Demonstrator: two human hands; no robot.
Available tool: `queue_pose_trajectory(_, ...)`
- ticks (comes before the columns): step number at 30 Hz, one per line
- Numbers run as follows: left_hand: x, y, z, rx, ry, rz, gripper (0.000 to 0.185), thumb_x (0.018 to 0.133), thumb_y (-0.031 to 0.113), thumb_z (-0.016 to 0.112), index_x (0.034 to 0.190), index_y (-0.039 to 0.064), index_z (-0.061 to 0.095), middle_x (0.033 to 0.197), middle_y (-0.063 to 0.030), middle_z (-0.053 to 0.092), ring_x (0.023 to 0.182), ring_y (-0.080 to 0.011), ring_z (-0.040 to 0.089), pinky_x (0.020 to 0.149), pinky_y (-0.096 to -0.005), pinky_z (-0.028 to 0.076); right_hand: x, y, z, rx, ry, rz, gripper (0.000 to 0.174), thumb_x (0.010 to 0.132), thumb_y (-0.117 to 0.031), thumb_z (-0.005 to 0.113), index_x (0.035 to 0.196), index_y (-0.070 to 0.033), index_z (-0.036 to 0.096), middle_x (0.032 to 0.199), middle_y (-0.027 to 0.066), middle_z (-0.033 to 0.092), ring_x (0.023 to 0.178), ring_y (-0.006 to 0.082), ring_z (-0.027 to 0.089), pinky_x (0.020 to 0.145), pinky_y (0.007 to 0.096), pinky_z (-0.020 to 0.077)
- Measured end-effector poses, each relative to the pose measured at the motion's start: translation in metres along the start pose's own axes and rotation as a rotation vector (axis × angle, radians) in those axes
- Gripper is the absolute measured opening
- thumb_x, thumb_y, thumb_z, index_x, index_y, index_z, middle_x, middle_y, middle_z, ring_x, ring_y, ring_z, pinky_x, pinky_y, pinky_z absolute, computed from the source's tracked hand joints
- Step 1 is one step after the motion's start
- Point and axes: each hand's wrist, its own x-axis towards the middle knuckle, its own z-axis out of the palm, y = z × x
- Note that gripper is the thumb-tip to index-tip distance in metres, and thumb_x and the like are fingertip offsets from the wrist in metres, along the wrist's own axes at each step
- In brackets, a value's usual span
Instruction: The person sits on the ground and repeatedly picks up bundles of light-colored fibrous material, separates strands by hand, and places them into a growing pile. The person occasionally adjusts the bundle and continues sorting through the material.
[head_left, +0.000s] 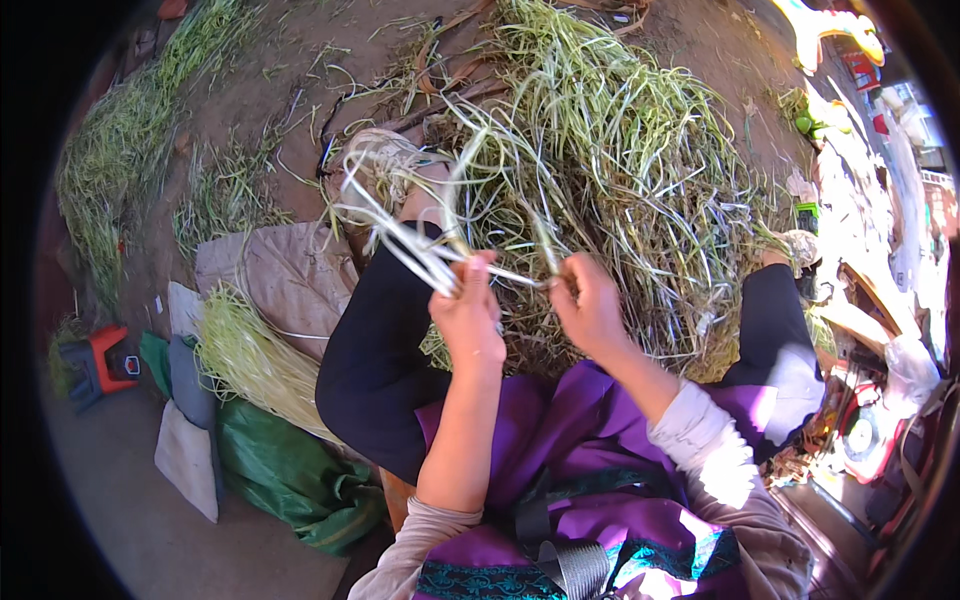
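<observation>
My left hand (471, 319) is closed around a small bunch of long, pale plant strands (420, 251), whose loose ends loop up and away over my shoe. To its right, my right hand (589, 304) pinches a strand (517, 277) that runs across from the left hand. What lies inside its curled fingers is hidden. Both hands are raised above my lap, over the near edge of a large heap of tangled green and whitish strands (622, 142). A bundle of pale yellow-green strands (259, 356), laid roughly side by side, rests left of my bent knee.
A brown sheet (281, 262) and a green plastic sack (289, 472) lie on my left. Further left stands an orange and grey object (109, 360). More strands (120, 165) cover the ground at far left. Sunlit clutter with a clear plastic bag (909, 375) is on my right.
</observation>
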Motion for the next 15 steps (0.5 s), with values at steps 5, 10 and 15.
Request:
queue_pose_trajectory(5, 0.004, 0.019, -0.016, -0.226, -0.018, 0.117, 0.015, 0.087, 0.015, 0.057, 0.088, 0.001, 0.057, 0.053, 0.0055, 0.039, 0.036, -0.0016, 0.026, 0.031, -0.0180, 0.020, -0.001, 0.099, -0.117, -0.712, 0.081, -0.132, 0.004, 0.069, -0.008, 0.054, 0.071, -0.005, 0.054, 0.071, 0.0127, 0.053, 0.066, 0.0317, 0.053, 0.061, 0.0432, 0.0428)
queue_pose_trajectory(10, -0.004, 0.013, -0.001, -0.138, -0.121, -0.120, 0.020, 0.087, 0.018, 0.057, 0.092, -0.002, 0.057, 0.050, 0.0085, 0.025, 0.037, -0.0023, 0.024, 0.033, -0.0185, 0.018, 0.008, 0.130, -0.218, -1.271, 0.075, 0.324, 0.013, 0.076, -0.008, 0.055, 0.088, -0.004, 0.058, 0.087, 0.0158, 0.057, 0.083, 0.0304, 0.058, 0.071, 0.0420, 0.0458)
queue_pose_trajectory(15, -0.014, 0.009, 0.009, -0.076, -0.235, -0.117, 0.017, 0.085, 0.015, 0.060, 0.088, -0.001, 0.059, 0.050, 0.0082, 0.030, 0.037, -0.0018, 0.026, 0.034, -0.0181, 0.019, 0.021, 0.039, -0.108, -0.129, -0.315, -0.012, 0.029, 0.085, -0.024, 0.056, 0.108, -0.007, 0.059, 0.111, 0.0086, 0.057, 0.100, 0.0212, 0.056, 0.089, 0.0333, 0.0418)
